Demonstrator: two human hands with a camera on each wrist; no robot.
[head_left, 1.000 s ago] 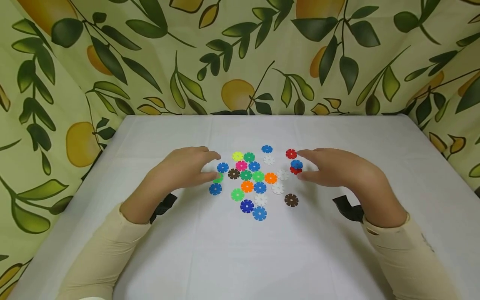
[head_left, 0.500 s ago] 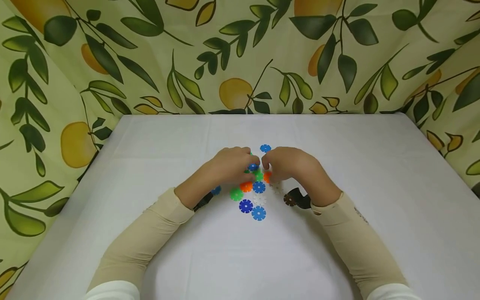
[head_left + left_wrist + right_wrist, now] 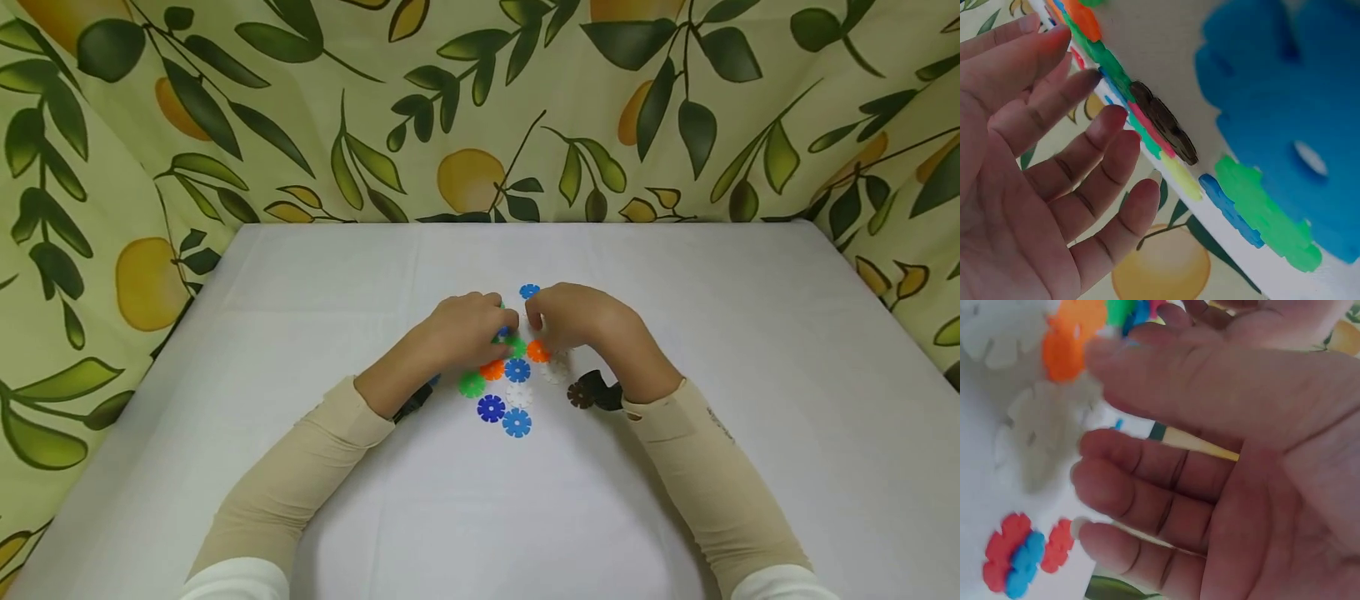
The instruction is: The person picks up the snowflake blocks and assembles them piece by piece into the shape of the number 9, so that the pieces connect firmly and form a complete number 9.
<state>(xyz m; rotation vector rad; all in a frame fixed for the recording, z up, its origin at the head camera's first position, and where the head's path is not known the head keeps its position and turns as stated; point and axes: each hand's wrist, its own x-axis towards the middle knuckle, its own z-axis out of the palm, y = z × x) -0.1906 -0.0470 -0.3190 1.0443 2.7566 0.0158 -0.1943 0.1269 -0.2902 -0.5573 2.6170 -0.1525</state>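
Flat notched plastic discs in several colours lie on the white table. My left hand (image 3: 468, 329) hovers over the left part of the group, fingertips around a blue disc (image 3: 503, 332) and a light green disc (image 3: 516, 347). In the left wrist view its fingers (image 3: 1107, 181) are loosely bent with nothing gripped, beside a brown disc (image 3: 1163, 119). Opposite it, my right hand (image 3: 588, 317) has its thumb near an orange disc (image 3: 537, 351). The right wrist view shows that thumb overlapping the orange disc's edge (image 3: 1063, 353) and the other fingers (image 3: 1122, 487) relaxed. Some discs are hidden under both hands.
Nearer the body lie a dark blue disc (image 3: 491, 408), a blue disc (image 3: 517, 422) and a white disc (image 3: 519, 395). A brown disc (image 3: 579, 395) sits by the right wrist's black strap (image 3: 602, 390). Behind the table (image 3: 337, 267) hangs a patterned curtain (image 3: 300, 108).
Both hands have moved inward from the outer sides of the group and now nearly meet over its middle. Over the last half second they have barely shifted; more of the orange disc shows.
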